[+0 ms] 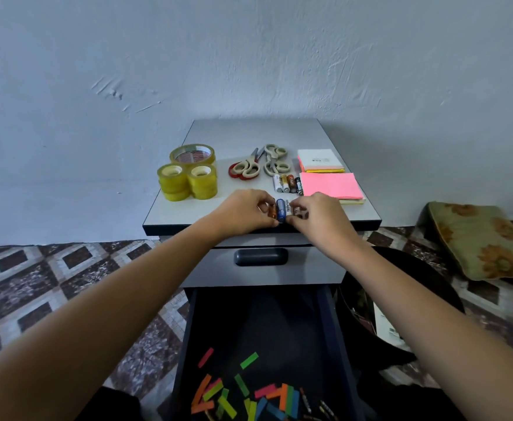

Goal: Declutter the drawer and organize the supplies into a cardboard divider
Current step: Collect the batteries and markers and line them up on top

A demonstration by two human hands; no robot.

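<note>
Little writing can be read: the blue battery (280, 209) stands in a small battery cluster (282, 210) at the front edge of the smooth grey cabinet top (249, 132), beside a white cell with dark lettering down its side that is too small to make out. The left hand (243, 211) and right hand (320, 214) close in from either side, curled fingertips pinching the cluster, an orange cell against the left fingers. Behind them lies a row of batteries (288, 183) in white, gold, copper and black jackets, labels illegible. To the left, glossy yellowish small tape rolls (187, 183) stand in two stacks, and behind them is a wider clear tape roll (192, 154) whose core carries blurred red print. Beige-handled scissors (261, 165) lie in a loose pile mid-table. On the right, a square pink sticky-note pad (331, 185) sits in front of a white-topped pad (320, 161) bearing a faint mark. Below, the dark open drawer (264, 329) holds scattered neon paper strips (243, 396).
</note>
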